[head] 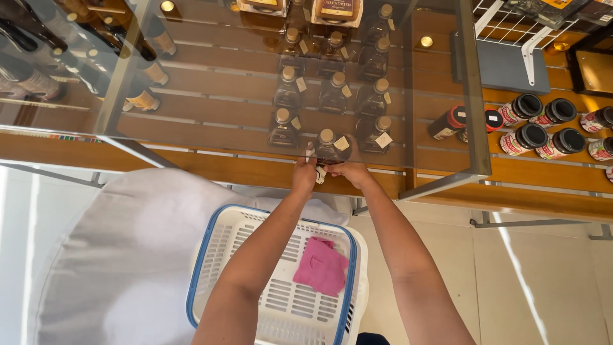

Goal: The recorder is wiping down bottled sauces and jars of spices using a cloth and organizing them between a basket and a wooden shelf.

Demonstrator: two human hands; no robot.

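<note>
Both of my hands reach under a glass shelf to a small dark bottle point(329, 147) with a cork-coloured cap and a paper tag, at the front of a wooden shelf point(211, 167). My left hand point(305, 172) grips its left side and my right hand point(350, 170) grips its right side and base. Several matching bottles point(337, 89) stand in rows behind it. Below my arms a white basket point(220, 255) with a blue rim holds a pink cloth point(321, 266).
A glass shelf point(447, 96) spans the upper view. Dark wine bottles point(96, 57) lie at the upper left. Jars with black lids point(533, 124) lie on their sides on the right. A white wire rack point(511, 29) hangs at the upper right. A white cloth-covered mass point(121, 255) sits at the lower left.
</note>
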